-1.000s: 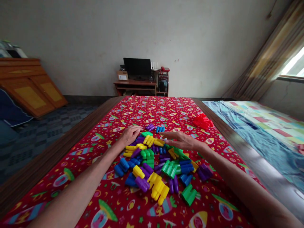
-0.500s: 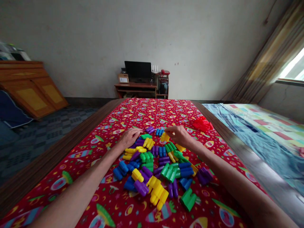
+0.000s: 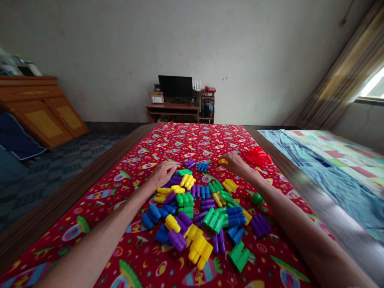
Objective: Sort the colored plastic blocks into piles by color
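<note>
My right hand [image 3: 235,163] pinches a yellow toy building block [image 3: 223,161] beyond the right side of the heap, over the red cloth. At the heap's far left edge rests my left hand [image 3: 164,174], fingers stretched out and holding nothing. Just past its fingertips lie a purple block [image 3: 189,163] and a green block [image 3: 185,172]. A blue block [image 3: 203,167] sits between the two hands. Nearer to me spreads a loose heap of tube-shaped blocks, among them a yellow one [image 3: 196,244], a purple one [image 3: 260,225] and a green one [image 3: 239,256].
A bright red pile [image 3: 258,157] lies right of my right hand. The patterned red cloth [image 3: 120,236] covers a wooden-edged table. To the right is a bed [image 3: 324,168]; a desk [image 3: 174,107] with a monitor stands by the far wall, a cabinet [image 3: 45,112] at left.
My right hand has moved rightward with the yellow block, towards the red pile. A green block beside my right forearm has come into view. My left hand stays in place.
</note>
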